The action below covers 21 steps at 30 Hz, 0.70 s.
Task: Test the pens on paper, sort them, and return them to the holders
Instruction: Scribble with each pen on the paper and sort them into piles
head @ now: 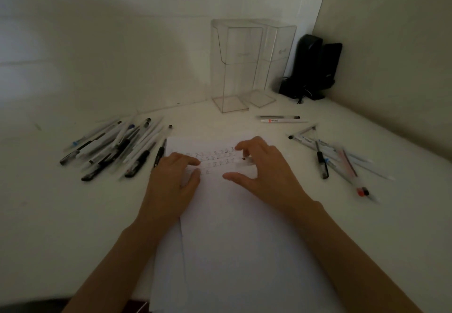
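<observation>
A white sheet of paper [234, 227] with rows of small test marks lies in front of me. Across the marks lies a pale pen [225, 165], hard to make out in the dim light. My left hand [171, 185] pinches its left end between thumb and forefinger. My right hand [264, 173] hovers over its right end with bent fingertips touching it and the thumb spread apart. Two clear holders [234, 68] stand at the back. A heap of several pens [115, 146] lies on the left, and a smaller group of pens [335, 156] on the right.
Two more pens [278, 119] lie side by side in front of the holders. A black device with a cable [310, 68] stands in the back right corner. Walls close off the back and right of the white table [61, 215].
</observation>
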Each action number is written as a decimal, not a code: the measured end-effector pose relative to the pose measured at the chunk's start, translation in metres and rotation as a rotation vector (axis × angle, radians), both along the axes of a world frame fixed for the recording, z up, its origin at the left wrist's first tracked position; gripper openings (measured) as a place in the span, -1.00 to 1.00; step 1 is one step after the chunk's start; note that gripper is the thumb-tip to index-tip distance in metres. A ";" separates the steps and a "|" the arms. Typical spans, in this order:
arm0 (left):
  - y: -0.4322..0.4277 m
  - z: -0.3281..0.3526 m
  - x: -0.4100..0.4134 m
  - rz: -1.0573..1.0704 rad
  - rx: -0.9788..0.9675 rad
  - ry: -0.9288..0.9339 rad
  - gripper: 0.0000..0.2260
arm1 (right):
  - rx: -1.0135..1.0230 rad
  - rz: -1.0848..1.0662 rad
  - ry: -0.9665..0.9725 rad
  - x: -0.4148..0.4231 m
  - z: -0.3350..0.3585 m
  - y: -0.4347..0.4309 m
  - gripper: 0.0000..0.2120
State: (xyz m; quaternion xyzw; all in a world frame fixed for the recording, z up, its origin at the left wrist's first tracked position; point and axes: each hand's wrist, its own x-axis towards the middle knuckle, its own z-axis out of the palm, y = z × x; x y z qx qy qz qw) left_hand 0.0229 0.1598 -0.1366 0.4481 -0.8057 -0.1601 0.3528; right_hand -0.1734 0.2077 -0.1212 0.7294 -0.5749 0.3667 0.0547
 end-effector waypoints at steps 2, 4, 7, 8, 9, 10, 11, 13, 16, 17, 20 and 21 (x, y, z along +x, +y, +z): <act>-0.002 -0.003 -0.001 0.047 -0.018 -0.125 -0.44 | -0.059 0.054 -0.132 -0.001 0.006 0.002 -0.76; -0.003 -0.007 -0.002 0.071 0.033 -0.263 -0.24 | -0.110 0.031 -0.292 -0.002 0.015 0.003 -0.75; -0.004 -0.010 -0.002 0.063 0.088 -0.359 -0.11 | -0.038 -0.059 -0.470 0.002 0.026 0.001 -0.65; -0.004 -0.011 -0.002 0.063 0.090 -0.364 -0.11 | 0.049 -0.067 -0.548 0.006 0.029 -0.001 -0.61; -0.004 -0.010 -0.002 0.064 0.088 -0.366 -0.13 | 0.135 -0.080 -0.589 0.011 0.030 -0.005 -0.60; -0.005 -0.011 -0.002 0.066 0.086 -0.368 -0.18 | 0.201 -0.098 -0.589 0.015 0.031 -0.010 -0.63; -0.005 -0.011 -0.003 0.070 0.085 -0.371 -0.25 | 0.244 -0.123 -0.571 0.019 0.029 -0.017 -0.68; -0.005 -0.012 -0.004 0.076 0.080 -0.363 -0.32 | 0.280 -0.162 -0.569 0.028 0.024 -0.031 -0.78; -0.005 -0.014 -0.003 0.073 0.074 -0.349 -0.22 | 0.327 -0.074 -0.749 0.033 0.010 -0.043 -0.88; -0.005 -0.014 -0.003 0.074 0.065 -0.342 -0.17 | 0.334 -0.044 -0.781 0.033 0.005 -0.045 -0.89; -0.005 -0.014 -0.002 0.076 0.055 -0.341 -0.13 | 0.321 -0.043 -0.719 0.031 -0.003 -0.043 -0.78; -0.005 -0.015 -0.002 0.077 0.053 -0.340 -0.15 | 0.313 -0.065 -0.692 0.031 -0.004 -0.044 -0.73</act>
